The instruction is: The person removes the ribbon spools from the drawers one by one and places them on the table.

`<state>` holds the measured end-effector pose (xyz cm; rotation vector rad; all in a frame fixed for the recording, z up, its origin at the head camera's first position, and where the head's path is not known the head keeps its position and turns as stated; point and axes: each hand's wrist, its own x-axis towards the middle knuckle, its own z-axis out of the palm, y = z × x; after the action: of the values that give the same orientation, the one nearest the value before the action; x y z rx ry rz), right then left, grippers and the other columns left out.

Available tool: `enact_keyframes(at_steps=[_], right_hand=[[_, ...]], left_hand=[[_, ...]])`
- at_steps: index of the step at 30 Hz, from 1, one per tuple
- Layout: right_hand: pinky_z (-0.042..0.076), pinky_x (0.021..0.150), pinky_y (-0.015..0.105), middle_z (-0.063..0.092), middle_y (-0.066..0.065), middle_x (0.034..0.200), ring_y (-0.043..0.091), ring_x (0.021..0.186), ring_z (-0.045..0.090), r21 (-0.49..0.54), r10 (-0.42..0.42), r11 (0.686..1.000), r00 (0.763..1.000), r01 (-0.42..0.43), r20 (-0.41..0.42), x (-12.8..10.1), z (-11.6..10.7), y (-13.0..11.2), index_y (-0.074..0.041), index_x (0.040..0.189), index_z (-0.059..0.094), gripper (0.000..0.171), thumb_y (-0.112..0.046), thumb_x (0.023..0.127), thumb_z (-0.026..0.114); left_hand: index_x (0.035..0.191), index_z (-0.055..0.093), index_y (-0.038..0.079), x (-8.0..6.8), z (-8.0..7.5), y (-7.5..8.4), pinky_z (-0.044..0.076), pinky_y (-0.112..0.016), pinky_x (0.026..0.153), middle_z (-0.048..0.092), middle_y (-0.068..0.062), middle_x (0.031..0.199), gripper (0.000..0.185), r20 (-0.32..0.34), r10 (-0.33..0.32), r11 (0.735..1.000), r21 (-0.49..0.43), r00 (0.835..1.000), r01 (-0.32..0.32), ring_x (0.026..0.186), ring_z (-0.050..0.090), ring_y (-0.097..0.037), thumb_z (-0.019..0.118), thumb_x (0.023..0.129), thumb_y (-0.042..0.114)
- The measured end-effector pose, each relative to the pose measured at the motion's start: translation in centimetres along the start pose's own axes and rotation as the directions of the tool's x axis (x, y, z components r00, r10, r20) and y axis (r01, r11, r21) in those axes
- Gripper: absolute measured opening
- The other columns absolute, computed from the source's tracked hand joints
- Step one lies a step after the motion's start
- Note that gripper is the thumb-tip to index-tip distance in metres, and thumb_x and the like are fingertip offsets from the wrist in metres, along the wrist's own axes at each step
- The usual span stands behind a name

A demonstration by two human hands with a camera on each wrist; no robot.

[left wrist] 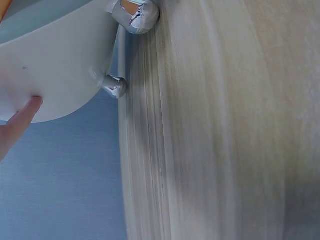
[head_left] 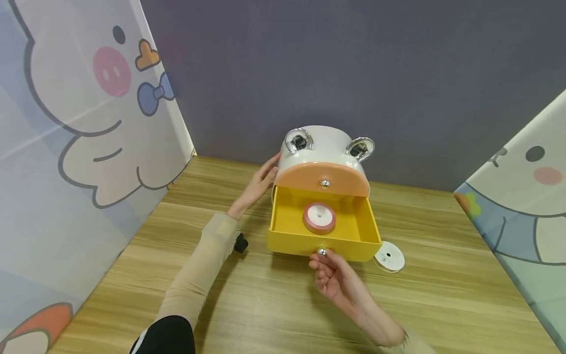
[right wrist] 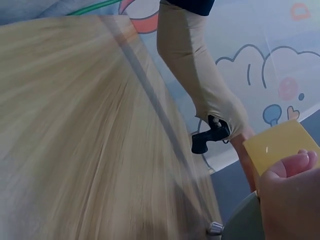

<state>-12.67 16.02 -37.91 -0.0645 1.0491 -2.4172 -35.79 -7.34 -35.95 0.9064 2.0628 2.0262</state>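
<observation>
A white animal-shaped drawer box [head_left: 325, 140] with silver ears stands at the back of the table. Its lower yellow drawer [head_left: 292, 242] is pulled out, and a pink-edged ribbon roll [head_left: 319, 216] lies flat inside. My right hand [head_left: 342, 285] pinches the drawer's silver knob [head_left: 322, 252]. Against the box's left side rests my left hand [head_left: 258, 187], fingers extended; in the left wrist view a fingertip [left wrist: 34, 104] touches the white wall. The orange upper drawer [head_left: 298, 176] is closed. In the right wrist view, the right hand hides the knob.
A white spool [head_left: 390, 256] lies on the wooden table [head_left: 442, 280], beside the drawer's front right corner. A grey panel [head_left: 353, 64] rises behind the box. Printed cartoon panels flank the table on both sides.
</observation>
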Motion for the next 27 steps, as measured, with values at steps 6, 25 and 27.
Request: enact_keyframes(at_steps=[6,25,27], right_hand=[[0.053,0.075,0.011,0.077,-0.005,0.099,-0.001,0.078,0.063,-0.055,0.040,0.998,0.999,-0.038,0.033,-0.5,0.1,0.0,-0.013,0.105,0.074,0.046,-0.030,0.110,0.031],[0.063,0.072,0.027,0.075,0.005,0.102,0.010,0.083,0.070,-0.847,-0.290,0.159,0.844,0.507,0.451,-2.1,5.1,-9.5,0.003,0.117,0.065,0.024,0.008,0.098,0.052],[0.063,0.072,0.025,0.075,0.006,0.101,0.008,0.084,0.070,-0.873,-0.300,-0.010,0.831,0.488,0.468,-1.1,5.1,-10.3,-0.002,0.115,0.067,0.023,0.006,0.095,0.058]], left_hand=[[0.159,0.024,0.018,0.0,-0.2,-0.3,0.047,-0.050,0.111,0.044,-0.027,0.148,0.052,0.004,0.004,1.000,-0.012,1.000,-0.004,0.135,0.048,-0.043,0.036,0.109,0.018],[0.159,0.025,0.024,0.9,-0.5,-2.5,0.047,-0.050,0.111,0.043,-0.023,0.151,0.051,-0.010,0.010,1.000,-0.010,1.000,-0.010,0.136,0.048,-0.040,0.036,0.109,0.021],[0.159,0.026,0.024,0.9,-0.5,-2.7,0.048,-0.050,0.111,0.044,-0.023,0.151,0.051,-0.012,0.019,1.000,-0.010,1.000,-0.020,0.136,0.048,-0.040,0.037,0.109,0.024]])
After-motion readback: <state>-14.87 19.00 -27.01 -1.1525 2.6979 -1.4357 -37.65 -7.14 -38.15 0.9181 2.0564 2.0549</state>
